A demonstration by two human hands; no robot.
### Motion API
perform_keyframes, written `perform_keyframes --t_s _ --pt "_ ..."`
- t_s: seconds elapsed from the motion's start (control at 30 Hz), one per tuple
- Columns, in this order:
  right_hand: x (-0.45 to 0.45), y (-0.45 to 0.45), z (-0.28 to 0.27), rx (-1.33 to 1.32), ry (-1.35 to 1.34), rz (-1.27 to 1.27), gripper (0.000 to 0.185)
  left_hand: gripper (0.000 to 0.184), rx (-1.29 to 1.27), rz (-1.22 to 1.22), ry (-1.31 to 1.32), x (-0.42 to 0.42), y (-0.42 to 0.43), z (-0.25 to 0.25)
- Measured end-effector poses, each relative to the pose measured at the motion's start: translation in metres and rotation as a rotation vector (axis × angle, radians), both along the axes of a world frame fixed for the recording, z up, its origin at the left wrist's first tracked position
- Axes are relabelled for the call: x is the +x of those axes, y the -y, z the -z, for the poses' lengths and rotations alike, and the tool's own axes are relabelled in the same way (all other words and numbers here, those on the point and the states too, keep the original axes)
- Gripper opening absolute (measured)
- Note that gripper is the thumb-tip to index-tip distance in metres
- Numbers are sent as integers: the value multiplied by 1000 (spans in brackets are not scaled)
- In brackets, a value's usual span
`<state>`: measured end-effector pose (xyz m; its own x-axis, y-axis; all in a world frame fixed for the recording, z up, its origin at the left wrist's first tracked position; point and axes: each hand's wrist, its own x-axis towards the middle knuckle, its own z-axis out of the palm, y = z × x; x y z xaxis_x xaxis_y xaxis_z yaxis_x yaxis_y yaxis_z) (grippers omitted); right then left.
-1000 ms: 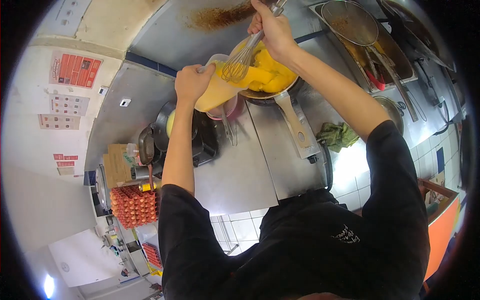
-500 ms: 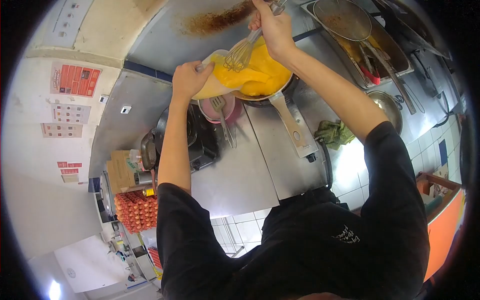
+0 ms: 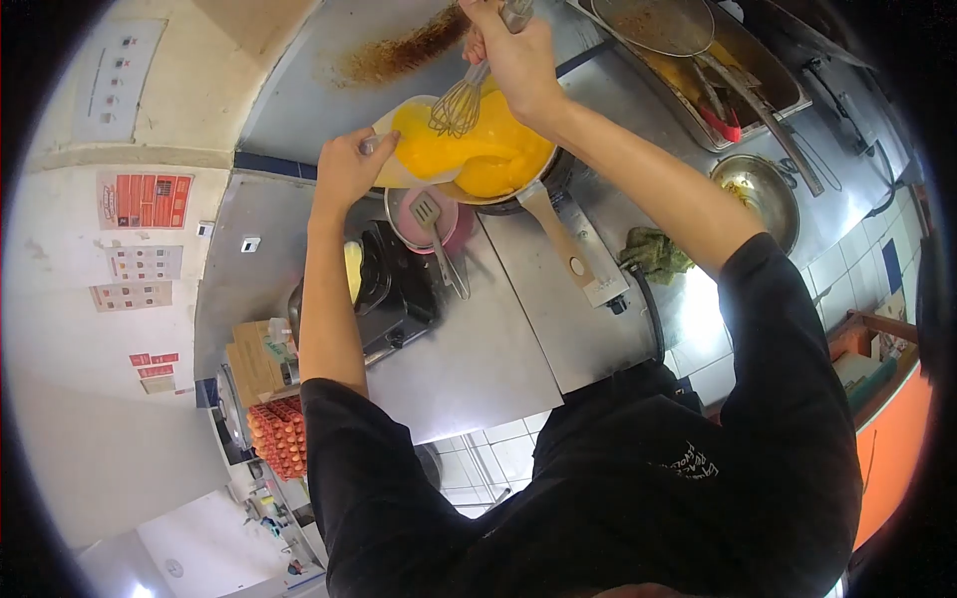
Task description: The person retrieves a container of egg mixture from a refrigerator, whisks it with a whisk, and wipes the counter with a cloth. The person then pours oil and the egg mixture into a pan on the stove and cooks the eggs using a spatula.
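My left hand [image 3: 346, 175] grips the handle of a translucent pitcher [image 3: 396, 171], which is tilted over the pan. Yellow liquid [image 3: 491, 159] lies in the pitcher's mouth and in the frying pan. The pan's beige handle [image 3: 560, 235] points toward me, and no hand is on it. My right hand [image 3: 518, 62] is wrapped round the handle of a wire whisk [image 3: 457, 108], its wires at the pitcher's mouth. Beside the pan, a slotted spatula [image 3: 427, 211] rests in a pink bowl [image 3: 401, 221].
A green cloth [image 3: 654, 255] and a metal bowl [image 3: 774, 200] are to the right. Behind them, a strainer [image 3: 663, 22] lies over a metal tray [image 3: 793, 97] with red-tipped tongs. At left are a black stove [image 3: 403, 311], a cardboard box [image 3: 253, 361] and stacked egg trays [image 3: 279, 435].
The view has shifted, showing more of the pink bowl and metal bowl. The whisk has moved slightly out of the pitcher's mouth, and more yellow liquid lies spread in the pan.
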<state>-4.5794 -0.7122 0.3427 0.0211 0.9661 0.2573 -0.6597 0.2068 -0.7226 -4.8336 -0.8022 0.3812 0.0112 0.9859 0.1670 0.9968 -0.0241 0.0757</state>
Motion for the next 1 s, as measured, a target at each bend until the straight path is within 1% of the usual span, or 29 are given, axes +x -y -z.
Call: perform_keyframes --t_s 0.07,0.17,0.27,0.33,0.37,0.43,0.47,0.53,0.63,0.77,0.83,0.87,0.93,0.97,1.0 --pt "4 3 -2 7 -22 -6 45 50 6 10 -1 4 -2 -4" --pt "7 6 -4 -13 29 2 44 50 5 40 -26 9 -4 -10" --pt "7 10 -6 -6 -47 -18 42 48 17 93 -39 15 -5 -18" --pt "12 18 -10 -25 -102 -101 38 50 43 150 -78 22 -5 -25" --pt "9 17 -6 -27 -106 -100 38 50 41 151 -81 24 -6 -27" --pt "-2 14 4 130 -156 -44 39 50 91 241 -118 27 -8 -30" --pt "-6 15 5 131 -159 -42 39 50 91 243 -121 30 -8 -33" --pt "-18 17 6 107 -266 -4 31 49 77 200 -119 38 -8 -39" --pt "-37 21 2 49 -305 15 28 49 84 197 -107 47 -10 -44" --pt "-65 17 2 35 -313 -7 27 49 60 182 -132 63 -9 -51" --pt "-74 15 5 37 -318 25 26 49 124 268 -193 65 -10 -50" --pt "-74 14 6 34 -320 18 26 49 122 261 -195 68 -9 -49" --pt "-74 13 13 -13 -288 50 26 48 153 322 -242 70 -7 -47" --pt "-61 16 11 1 -270 45 27 48 154 305 -241 69 -5 -46" --pt "-51 16 13 6 -265 31 27 47 152 293 -307 69 -5 -44"
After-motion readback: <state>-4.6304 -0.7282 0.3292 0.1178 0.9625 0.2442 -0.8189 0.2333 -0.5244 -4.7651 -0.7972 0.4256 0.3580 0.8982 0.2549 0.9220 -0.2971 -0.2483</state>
